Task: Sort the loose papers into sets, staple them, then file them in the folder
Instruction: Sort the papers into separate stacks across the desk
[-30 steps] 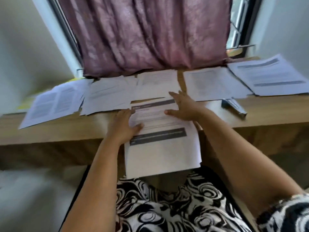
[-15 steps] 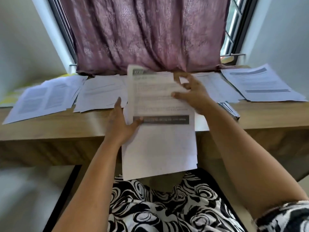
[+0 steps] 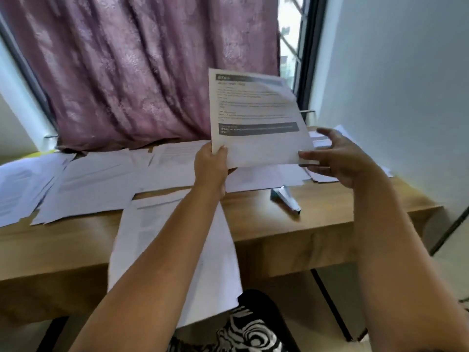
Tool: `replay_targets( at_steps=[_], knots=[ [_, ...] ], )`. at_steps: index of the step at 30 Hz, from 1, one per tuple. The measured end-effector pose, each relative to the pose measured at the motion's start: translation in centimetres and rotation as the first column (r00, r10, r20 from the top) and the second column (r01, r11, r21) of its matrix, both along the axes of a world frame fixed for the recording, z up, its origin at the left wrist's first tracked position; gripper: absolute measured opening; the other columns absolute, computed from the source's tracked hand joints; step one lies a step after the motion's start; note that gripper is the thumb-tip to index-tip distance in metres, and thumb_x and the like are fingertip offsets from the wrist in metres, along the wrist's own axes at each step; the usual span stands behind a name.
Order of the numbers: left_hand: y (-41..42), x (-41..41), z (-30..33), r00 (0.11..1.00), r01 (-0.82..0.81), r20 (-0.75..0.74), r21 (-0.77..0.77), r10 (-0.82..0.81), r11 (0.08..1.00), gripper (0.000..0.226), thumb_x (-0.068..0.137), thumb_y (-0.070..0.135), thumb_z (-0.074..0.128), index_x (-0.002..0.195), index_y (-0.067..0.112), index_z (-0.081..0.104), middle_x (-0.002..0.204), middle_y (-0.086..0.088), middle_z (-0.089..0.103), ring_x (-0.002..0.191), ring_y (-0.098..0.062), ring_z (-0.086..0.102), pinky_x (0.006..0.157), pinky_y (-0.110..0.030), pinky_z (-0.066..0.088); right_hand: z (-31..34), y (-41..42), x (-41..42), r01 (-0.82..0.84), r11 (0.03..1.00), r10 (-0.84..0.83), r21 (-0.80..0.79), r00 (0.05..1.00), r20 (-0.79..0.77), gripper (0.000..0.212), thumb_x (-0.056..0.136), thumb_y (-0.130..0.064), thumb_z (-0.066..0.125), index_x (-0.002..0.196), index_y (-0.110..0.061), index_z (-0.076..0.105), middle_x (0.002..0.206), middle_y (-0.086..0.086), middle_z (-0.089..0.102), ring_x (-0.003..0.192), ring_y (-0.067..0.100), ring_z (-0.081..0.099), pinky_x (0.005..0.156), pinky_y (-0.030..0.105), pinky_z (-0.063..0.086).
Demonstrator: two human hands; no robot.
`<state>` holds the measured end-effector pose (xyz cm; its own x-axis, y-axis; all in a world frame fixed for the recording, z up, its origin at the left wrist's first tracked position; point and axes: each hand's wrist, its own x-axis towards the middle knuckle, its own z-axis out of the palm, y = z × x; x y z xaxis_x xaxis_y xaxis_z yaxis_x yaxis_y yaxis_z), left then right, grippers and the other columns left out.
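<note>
A printed sheet (image 3: 256, 118) with dark header bars stands upright above the desk. My left hand (image 3: 210, 166) pinches its lower left corner, thumb on the front. My right hand (image 3: 335, 156) is spread at its lower right corner, fingertips touching the edge. Another stack of sheets (image 3: 177, 250) hangs over the desk's front edge under my left arm. Several piles of loose papers (image 3: 96, 179) lie along the back of the wooden desk (image 3: 291, 232). A grey stapler (image 3: 285, 199) lies on the desk right of centre. A yellow edge (image 3: 38, 154), maybe the folder, shows far left.
A mauve curtain (image 3: 142, 72) hangs behind the desk and a window frame (image 3: 308, 59) stands at the right. A white wall (image 3: 406, 85) closes the right side. More sheets (image 3: 322, 177) lie under my right hand at the desk's far right.
The sheet has been lifted off the overhanging stack and carried up and to the right. My right hand went from gripping its upper edge to the lower right corner. The camera turned right.
</note>
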<state>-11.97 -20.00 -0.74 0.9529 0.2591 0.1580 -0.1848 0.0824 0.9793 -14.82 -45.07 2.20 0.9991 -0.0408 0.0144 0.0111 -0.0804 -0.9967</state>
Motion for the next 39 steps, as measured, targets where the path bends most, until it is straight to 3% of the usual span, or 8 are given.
replay_targets(
  at_steps=[4, 8, 11, 16, 20, 24, 31, 39],
  knots=[
    [-7.9, 3.1, -0.6, 0.999, 0.051, -0.016, 0.096, -0.050, 0.994, 0.034, 0.087, 0.022, 0.061, 0.120, 0.016, 0.058, 0.113, 0.000, 0.063, 0.104, -0.023, 0.063, 0.093, -0.041, 0.054, -3.1, -5.0, 1.8, 0.327, 0.937, -0.342, 0.122, 0.931, 0.130, 0.056, 0.080, 0.001, 0.073, 0.127, -0.015, 0.046, 0.091, 0.013, 0.062, 0.076, 0.022, 0.066, 0.065, 0.024, 0.057],
    [-15.5, 5.2, -1.9, 0.965, 0.217, -0.186, 0.184, -0.183, 0.959, 0.075, 0.089, 0.012, 0.065, 0.147, 0.016, 0.017, 0.128, -0.009, 0.053, 0.102, -0.024, 0.059, 0.086, -0.036, 0.054, -6.7, -10.2, 3.6, 0.697, 0.698, -0.645, -0.166, 0.712, 0.280, 0.036, 0.080, -0.013, 0.073, 0.113, -0.012, 0.058, 0.102, 0.011, 0.067, 0.087, 0.025, 0.066, 0.077, 0.031, 0.054],
    [-19.6, 7.0, -3.1, 0.924, 0.351, -0.272, 0.329, -0.268, 0.876, 0.061, 0.092, 0.014, 0.063, 0.141, 0.010, 0.027, 0.133, -0.012, 0.049, 0.097, -0.020, 0.054, 0.078, -0.028, 0.047, -8.8, -13.3, 4.5, 0.774, 0.566, -0.699, -0.285, 0.634, 0.332, 0.030, 0.086, -0.012, 0.070, 0.113, -0.006, 0.059, 0.111, 0.016, 0.066, 0.096, 0.029, 0.064, 0.082, 0.026, 0.046],
    [-22.1, 8.9, -5.8, 0.946, 0.319, -0.237, 0.805, -0.221, 0.501, 0.051, 0.087, 0.032, 0.071, 0.126, 0.013, 0.044, 0.129, -0.010, 0.048, 0.114, -0.024, 0.049, 0.092, -0.031, 0.045, -10.5, -15.4, 6.2, 0.777, 0.443, -0.702, -0.447, 0.611, 0.367, 0.026, 0.088, -0.008, 0.066, 0.112, -0.002, 0.059, 0.116, 0.018, 0.058, 0.103, 0.031, 0.058, 0.083, 0.028, 0.044],
    [-22.1, 10.4, -6.2, 0.989, 0.112, -0.097, 0.983, -0.109, 0.144, 0.060, 0.084, 0.058, 0.064, 0.127, 0.019, 0.048, 0.136, -0.012, 0.035, 0.123, -0.029, 0.031, 0.098, -0.040, 0.038, -11.0, -14.7, 6.3, 0.795, 0.199, -0.544, -0.573, 0.576, 0.610, 0.016, 0.086, -0.015, 0.067, 0.100, -0.008, 0.067, 0.113, 0.013, 0.057, 0.103, 0.028, 0.052, 0.082, 0.032, 0.048],
    [-22.0, 10.7, -5.4, 0.971, 0.149, -0.159, 0.986, -0.178, -0.071, 0.049, 0.094, 0.058, 0.046, 0.130, 0.026, 0.054, 0.138, -0.006, 0.044, 0.130, -0.029, 0.027, 0.098, -0.045, 0.027, -11.5, -14.2, 6.6, 0.563, 0.235, -0.278, -0.793, 0.820, 0.500, 0.024, 0.095, -0.029, 0.048, 0.103, -0.018, 0.067, 0.107, 0.001, 0.065, 0.095, 0.020, 0.053, 0.075, 0.028, 0.039],
    [-17.2, 8.0, -2.5, 0.966, 0.178, -0.158, 0.980, -0.204, 0.088, 0.051, 0.097, 0.054, 0.044, 0.144, 0.036, 0.037, 0.148, -0.004, 0.040, 0.136, -0.029, 0.026, 0.102, -0.047, 0.027, -11.1, -11.8, 5.1, 0.557, 0.171, -0.200, -0.812, 0.827, 0.525, 0.026, 0.095, -0.025, 0.052, 0.117, -0.018, 0.063, 0.115, 0.004, 0.064, 0.100, 0.022, 0.059, 0.085, 0.034, 0.048],
    [-3.1, 0.5, 1.0, 0.972, 0.224, -0.167, 0.876, -0.168, 0.427, 0.058, 0.086, 0.052, 0.065, 0.137, 0.031, 0.046, 0.137, 0.003, 0.054, 0.131, -0.022, 0.039, 0.107, -0.045, 0.037, -8.7, 5.3, -1.0, 0.313, 0.839, -0.094, -0.445, 0.889, 0.447, 0.018, 0.089, -0.022, 0.067, 0.106, -0.021, 0.066, 0.099, -0.011, 0.062, 0.086, 0.000, 0.056, 0.076, 0.013, 0.045]
  ],
)
